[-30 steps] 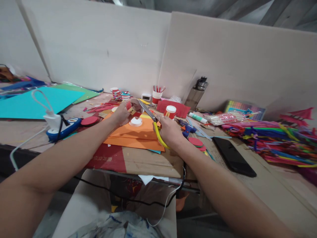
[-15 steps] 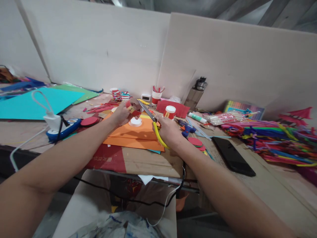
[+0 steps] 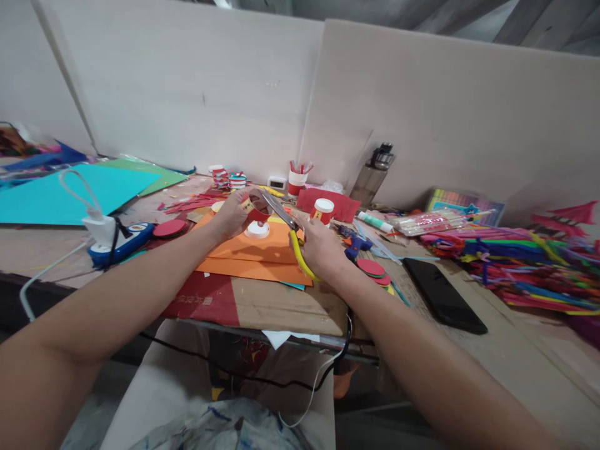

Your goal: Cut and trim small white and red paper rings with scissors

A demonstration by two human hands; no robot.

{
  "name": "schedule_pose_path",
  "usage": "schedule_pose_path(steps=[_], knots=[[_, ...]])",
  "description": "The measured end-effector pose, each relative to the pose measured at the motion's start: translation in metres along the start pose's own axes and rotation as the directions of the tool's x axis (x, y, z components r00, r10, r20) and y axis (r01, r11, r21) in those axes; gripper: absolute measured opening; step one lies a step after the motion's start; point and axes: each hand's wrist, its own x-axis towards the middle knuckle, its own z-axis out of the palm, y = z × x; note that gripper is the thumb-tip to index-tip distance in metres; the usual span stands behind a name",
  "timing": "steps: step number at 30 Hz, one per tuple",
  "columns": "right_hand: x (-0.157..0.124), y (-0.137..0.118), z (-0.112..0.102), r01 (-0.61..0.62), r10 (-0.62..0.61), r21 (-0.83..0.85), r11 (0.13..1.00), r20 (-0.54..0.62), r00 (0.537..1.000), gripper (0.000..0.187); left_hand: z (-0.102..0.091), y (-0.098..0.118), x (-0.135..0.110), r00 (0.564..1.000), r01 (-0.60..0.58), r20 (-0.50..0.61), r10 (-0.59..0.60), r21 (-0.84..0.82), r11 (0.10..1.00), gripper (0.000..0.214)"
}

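Note:
My left hand [image 3: 231, 215] is closed on a red paper cup [image 3: 260, 214] with a cream label, tilted so that its hollow inside shows. In my right hand [image 3: 321, 247] are scissors [image 3: 304, 257] with yellow handles, their blades pointing up and left to the cup's rim. Whether the blades are cutting into the rim I cannot tell. Below the cup, a white round piece [image 3: 257, 230] lies on orange paper [image 3: 244, 250]. Just beyond my right hand stands another red cup [image 3: 322, 211] with a white top.
A black phone [image 3: 444, 295] lies at the right, near bundles of coloured pipe cleaners [image 3: 529, 269]. Behind stand a bottle [image 3: 372, 178] and a cup of red sticks [image 3: 297, 182]. A blue power strip [image 3: 119, 245] and turquoise sheets [image 3: 70, 194] are at the left.
The cup in my left hand has turned a little, so more of its hollow inside faces me. My right hand and the scissors have barely moved.

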Motion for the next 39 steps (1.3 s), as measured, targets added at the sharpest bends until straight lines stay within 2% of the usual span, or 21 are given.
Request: schedule_pose_path(steps=[7,12,22,28,34,39], knots=[[0.001,0.0,-0.004,0.018,-0.018,-0.002,1.0,0.007,1.0,0.052,0.0,0.003,0.0,1.0,0.023,-0.003,-0.024,-0.03,0.999,0.021],[0.002,0.002,-0.001,0.037,-0.037,0.004,0.999,0.0,0.999,0.052,0.003,0.008,-0.001,0.997,0.036,0.068,-0.038,0.036,0.999,0.028],[0.004,0.003,-0.003,0.044,-0.044,0.047,0.998,0.0,0.999,0.052,0.0,0.011,0.0,0.995,0.043,0.084,-0.052,0.107,0.993,0.035],[0.003,0.002,-0.004,0.012,-0.012,0.029,1.0,0.014,1.0,0.05,-0.002,0.014,0.003,0.994,-0.093,-0.05,0.099,0.104,0.99,0.032],[0.001,0.001,-0.002,0.012,-0.012,0.005,1.0,0.008,1.0,0.045,0.001,0.011,0.001,0.998,-0.057,-0.034,0.059,0.082,0.995,0.029],[0.0,0.0,-0.004,0.027,-0.027,-0.003,1.0,0.0,1.0,0.05,0.002,0.008,0.001,0.999,-0.038,-0.014,0.039,0.041,0.998,0.028]])
